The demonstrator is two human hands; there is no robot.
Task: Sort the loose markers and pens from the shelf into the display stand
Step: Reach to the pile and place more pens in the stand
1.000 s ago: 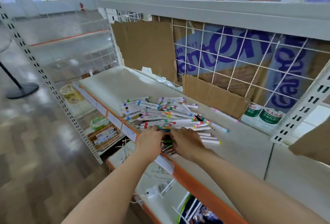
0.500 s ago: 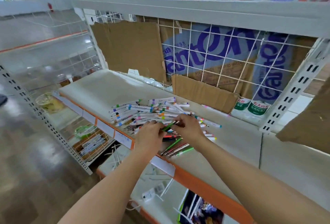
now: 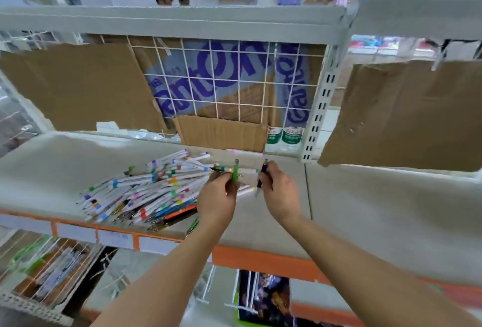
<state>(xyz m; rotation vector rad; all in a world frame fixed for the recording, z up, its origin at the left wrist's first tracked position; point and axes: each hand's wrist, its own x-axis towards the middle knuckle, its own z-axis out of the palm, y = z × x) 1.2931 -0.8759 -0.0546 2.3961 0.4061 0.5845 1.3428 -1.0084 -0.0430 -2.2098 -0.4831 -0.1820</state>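
Observation:
A heap of loose white markers with coloured bands and several darker pens [image 3: 146, 191] lies on the grey shelf [image 3: 365, 209], left of my hands. My left hand [image 3: 219, 196] pinches a green pen [image 3: 235, 173], held upright above the shelf. My right hand [image 3: 279, 191] grips a dark purple pen [image 3: 261, 178], also upright, a little to the right of the green one. Both hands hover just right of the heap. No display stand is in view.
A white wire grid [image 3: 234, 86] and cardboard sheets [image 3: 221, 132] back the shelf; a large cardboard piece [image 3: 407, 115] hangs at right. An upper shelf [image 3: 182, 20] runs overhead. Baskets of goods [image 3: 49, 277] sit on the lower shelf. People stand far behind.
Both hands have lifted off the heap, each with a pen now held upright and apart. The view has swung right and up, so the heap sits further left.

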